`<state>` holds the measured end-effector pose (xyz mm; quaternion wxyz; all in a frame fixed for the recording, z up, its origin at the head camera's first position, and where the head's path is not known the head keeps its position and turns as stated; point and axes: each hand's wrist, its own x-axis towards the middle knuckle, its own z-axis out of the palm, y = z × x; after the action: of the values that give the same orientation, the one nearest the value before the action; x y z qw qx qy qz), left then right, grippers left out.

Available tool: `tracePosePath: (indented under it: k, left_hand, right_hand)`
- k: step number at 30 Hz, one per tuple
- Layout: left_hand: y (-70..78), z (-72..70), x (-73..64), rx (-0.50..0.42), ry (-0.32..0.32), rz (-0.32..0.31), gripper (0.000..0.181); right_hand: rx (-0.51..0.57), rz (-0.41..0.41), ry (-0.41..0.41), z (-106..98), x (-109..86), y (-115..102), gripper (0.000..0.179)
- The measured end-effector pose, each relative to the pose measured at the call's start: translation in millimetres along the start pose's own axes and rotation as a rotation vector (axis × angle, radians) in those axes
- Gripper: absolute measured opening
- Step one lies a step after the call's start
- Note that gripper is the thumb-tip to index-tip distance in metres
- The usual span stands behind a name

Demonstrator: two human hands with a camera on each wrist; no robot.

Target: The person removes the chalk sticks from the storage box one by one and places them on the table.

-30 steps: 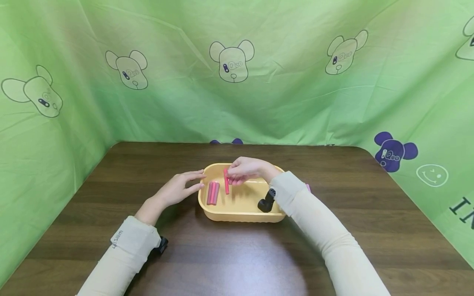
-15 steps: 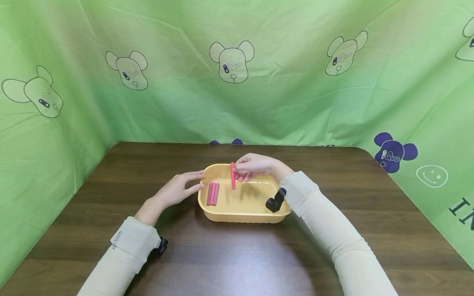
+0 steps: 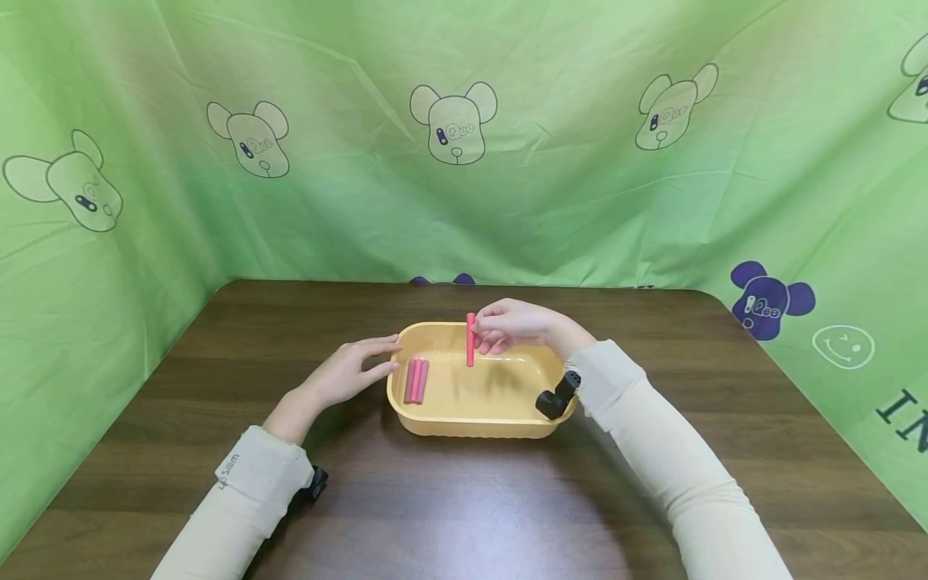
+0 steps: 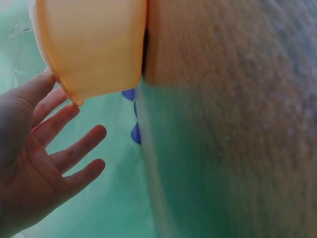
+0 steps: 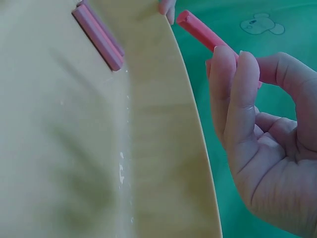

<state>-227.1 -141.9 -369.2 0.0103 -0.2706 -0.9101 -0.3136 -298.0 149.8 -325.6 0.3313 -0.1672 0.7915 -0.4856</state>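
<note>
My right hand [image 3: 511, 326] pinches a slim pink stick [image 3: 470, 340] between thumb and fingertips, holding it nearly upright over the far side of a shallow yellow tub [image 3: 478, 428]. The right wrist view shows the same stick [image 5: 200, 29] as a smooth round rod, its far end pointing past the tub's rim. Several pink and mauve sticks [image 3: 416, 381] lie side by side at the left end inside the tub. My left hand [image 3: 355, 370] rests at the tub's left rim with fingers spread; in the left wrist view, thumb and some fingertips are right at the rim.
The tub stands on a dark wood-grain table [image 3: 435, 499]. A green cloth [image 3: 551, 201] printed with cartoon bear heads hangs behind and on both sides. A black wrist camera [image 3: 558, 395] on the right arm hangs over the tub's right end.
My right hand has lifted the pink stick and carried it rightward and toward the tub's far rim. The left hand and the other sticks have stayed in place.
</note>
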Motion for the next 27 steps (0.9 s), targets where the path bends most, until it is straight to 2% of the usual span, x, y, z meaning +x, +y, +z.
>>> tracePosePath:
  k: [18,27]
  left_hand:
    - [-0.2,0.7,-0.6,-0.008,0.004,-0.003,0.041]
    - [0.1,1.3,-1.0,-0.007,0.008,-0.004,0.041]
  right_hand:
    - [0.035,-0.032,0.055,-16,-25.8,13,0.01]
    - [0.061,-0.023,0.094,-24,-37.7,23,0.009]
